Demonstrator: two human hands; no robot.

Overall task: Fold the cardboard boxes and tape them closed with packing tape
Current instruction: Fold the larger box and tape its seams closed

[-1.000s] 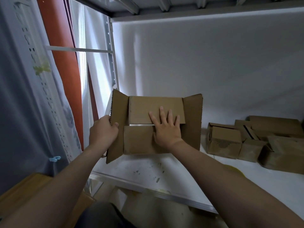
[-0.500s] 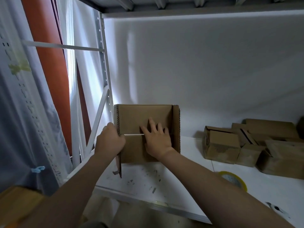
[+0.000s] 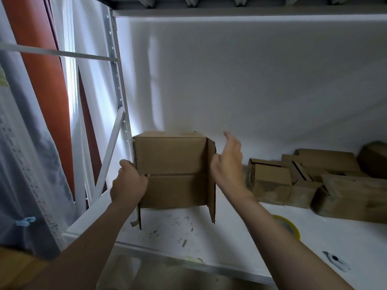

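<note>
Location type: storage or packing area. Indicators:
- a steel rack with a perforated upright (image 3: 117, 65) and a diagonal brace (image 3: 109, 155);
- a scuffed white shelf board (image 3: 230, 243);
- small cardboard boxes (image 3: 335, 181) piled at its rear right;
- a roll of packing tape (image 3: 291, 227) lying on the board.

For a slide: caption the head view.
Left hand grips box; open right hand beside its right flap; tape on shelf.

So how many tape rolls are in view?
1. The tape roll lies on the white shelf, partly behind the right forearm, in front of the box pile. Others may be hidden behind that pile.
</note>
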